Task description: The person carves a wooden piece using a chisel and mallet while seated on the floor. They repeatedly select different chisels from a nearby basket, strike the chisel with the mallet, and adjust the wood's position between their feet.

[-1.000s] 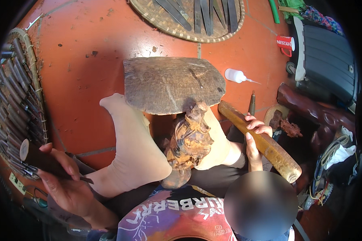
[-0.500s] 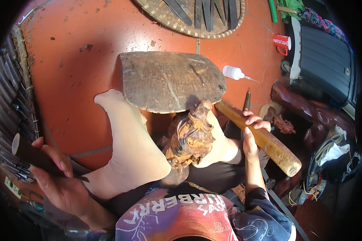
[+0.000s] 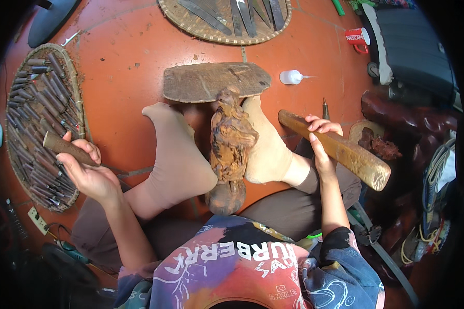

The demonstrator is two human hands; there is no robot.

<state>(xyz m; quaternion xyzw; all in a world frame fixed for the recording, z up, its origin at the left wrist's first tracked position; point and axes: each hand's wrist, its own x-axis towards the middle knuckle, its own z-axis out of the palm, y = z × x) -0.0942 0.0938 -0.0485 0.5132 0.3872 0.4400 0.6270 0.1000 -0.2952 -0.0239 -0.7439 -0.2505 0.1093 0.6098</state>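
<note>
In my left hand point(image 3: 95, 172) is a chisel's brown round handle point(image 3: 67, 148), its butt pointing up and left; the blade end is hidden by the palm. The fingers of my right hand point(image 3: 323, 139) wrap a long wooden club point(image 3: 350, 154), which slants down to the right. A dark pointed tool point(image 3: 325, 109) shows just beyond those fingers; whether they hold it too, I cannot tell. Between my feet stands a carved brown wood piece point(image 3: 232, 139) with a rounded base, its top against a worn wooden board point(image 3: 211, 81). Neither hand touches the carving.
Left, a woven basket point(image 3: 78, 98) holds several chisels. At the far side a round woven tray point(image 3: 227, 38) carries several flat metal blades. A white squeeze bottle point(image 3: 292, 77) lies right of the board. Further right are a red mug point(image 3: 357, 38), a dark case point(image 3: 417, 56) and coiled cables point(image 3: 435, 180).
The view has shifted, bringing more of the left basket into sight. My left hand has turned, so the chisel's blade no longer shows. My right hand still grips the club.
</note>
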